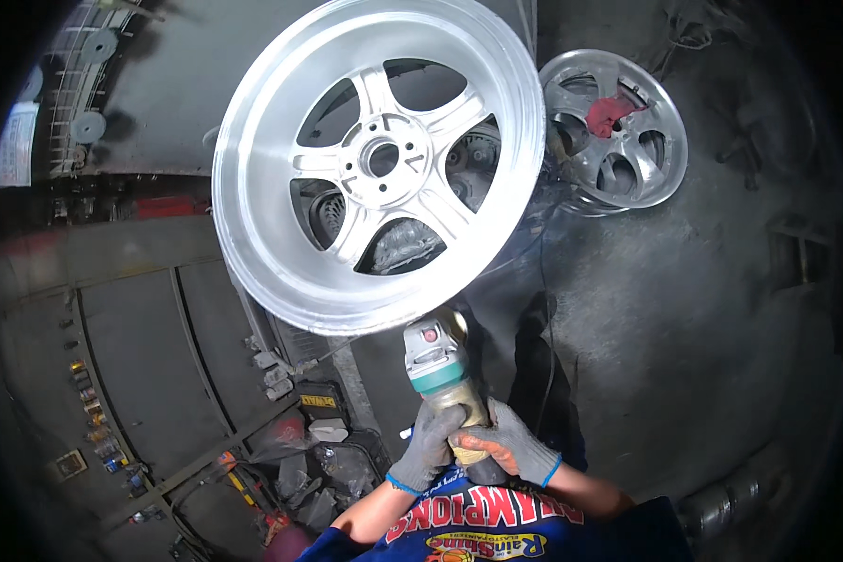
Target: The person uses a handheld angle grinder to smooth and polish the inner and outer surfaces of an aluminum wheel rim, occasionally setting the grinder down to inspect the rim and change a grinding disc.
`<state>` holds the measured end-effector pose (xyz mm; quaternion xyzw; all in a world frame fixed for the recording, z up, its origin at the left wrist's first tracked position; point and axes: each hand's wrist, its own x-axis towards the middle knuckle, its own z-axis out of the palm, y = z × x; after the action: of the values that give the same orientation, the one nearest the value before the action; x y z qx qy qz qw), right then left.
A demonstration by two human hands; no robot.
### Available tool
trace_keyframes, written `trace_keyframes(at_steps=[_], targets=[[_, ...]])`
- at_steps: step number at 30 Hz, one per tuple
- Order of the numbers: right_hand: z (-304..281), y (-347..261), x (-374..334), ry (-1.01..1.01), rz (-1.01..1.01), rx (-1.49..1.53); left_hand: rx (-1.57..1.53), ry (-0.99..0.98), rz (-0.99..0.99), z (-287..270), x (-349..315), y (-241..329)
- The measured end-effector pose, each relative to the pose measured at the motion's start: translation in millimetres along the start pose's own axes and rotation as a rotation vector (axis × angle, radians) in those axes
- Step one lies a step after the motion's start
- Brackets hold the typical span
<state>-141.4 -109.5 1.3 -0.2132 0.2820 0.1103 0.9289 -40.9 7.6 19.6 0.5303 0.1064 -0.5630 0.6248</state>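
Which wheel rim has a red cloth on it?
The rim at upper right: a red cloth lies on it, while the larger-looking rim nearest the power tool bears none.

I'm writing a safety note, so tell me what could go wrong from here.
The handheld silver-and-teal power tool has its head right by the large silver metal wheel; a slip might gouge the rim. The left grip and right grip, in grey fabric gloves with blue cuffs, hold the tool's body; sliding toward the head could perhaps snag a glove. The forearms are bare past the cuffs, so flying grit might graze them.
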Motion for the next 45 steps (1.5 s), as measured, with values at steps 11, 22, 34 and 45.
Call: trace_keyframes(at_steps=[11, 22, 34, 45], targets=[[-6.8, -3.9, 0.8, 0.059, 0.036, 0.004, 0.022, 0.031, -0.069, 0.0, 13.5, 3.3], [-4.4, -4.0, 12.2, 0.068, 0.019, 0.014, 0.362, 0.072, 0.055, -4.9, 14.7, 13.3], [-7.2, 5.7, 12.7, 0.094, -0.004, 0.006, 0.083, 0.059, -0.086, -1.8, 21.8, 19.4], [-6.6, 5.6, 9.3, 0.123, -0.002, 0.012, 0.094, 0.092, -0.121, -22.1, 18.6, -1.6]])
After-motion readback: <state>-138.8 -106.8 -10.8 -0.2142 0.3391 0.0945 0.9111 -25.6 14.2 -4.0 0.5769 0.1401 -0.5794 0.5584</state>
